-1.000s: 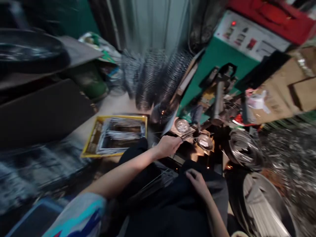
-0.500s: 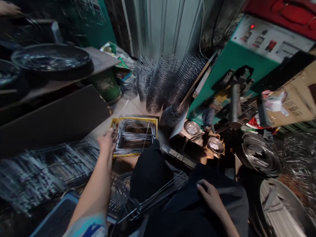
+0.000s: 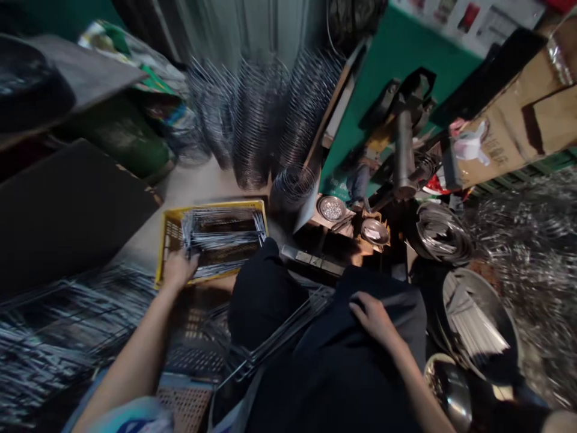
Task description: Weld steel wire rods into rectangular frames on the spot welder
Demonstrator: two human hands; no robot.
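In the head view, a yellow crate [image 3: 167, 231] holds a stack of rectangular wire frames [image 3: 225, 239]. My left hand [image 3: 178, 269] is at the stack's near left corner, its fingers curled over the wires and partly hidden and blurred. My right hand [image 3: 373, 316] lies on my dark-clothed thigh with the fingers stretched out and nothing in them. More bent wire frames [image 3: 282, 334] rest across my lap, between my legs; no hand touches them.
Tall stacks of wire rings [image 3: 255, 126] stand behind the crate. At the right is a green machine [image 3: 347, 144], with a bowl of small metal pieces [image 3: 332, 208], a coil of wire [image 3: 444, 233] and a basin of straight rods [image 3: 478, 325]. Wire racks [image 3: 67, 337] lie at left.
The view has swung, so the surroundings sit further left and slightly higher. My left hand has moved from the crate's left edge onto the frames' near left corner. My right hand stays on my thigh.
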